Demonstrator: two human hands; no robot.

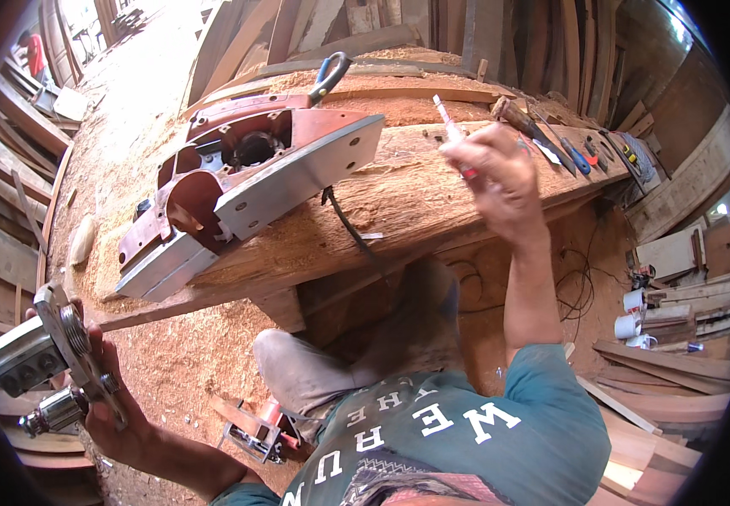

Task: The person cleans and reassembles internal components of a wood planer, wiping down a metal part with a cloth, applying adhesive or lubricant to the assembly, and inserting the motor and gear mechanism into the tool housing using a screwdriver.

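In my left hand point(120, 409), off the bench's left end, is a metal cutter head assembly point(32, 358) with a shiny cylinder, a flat plate and a grooved pulley. My right hand point(504, 181) is raised above the plank, fingers closed round a slim white-and-red tool point(454, 128); its exact kind is unclear. Between my hands a reddish-brown electric planer body point(238, 156) lies tilted on the thick wooden plank point(415, 185). Its grey metal sole point(297, 181) faces me, and its middle cavity is exposed. A black cord point(348, 219) hangs from it.
A wooden-handled tool point(521, 118), a blue-and-red-handled tool point(580, 158) and small parts lie at the plank's right. Another red-and-metal device point(259, 430) stands by my leg. Sawdust covers the floor. Boards point(500, 38) lean behind; cables point(580, 287) lie beneath at right. A person point(34, 55) is far left.
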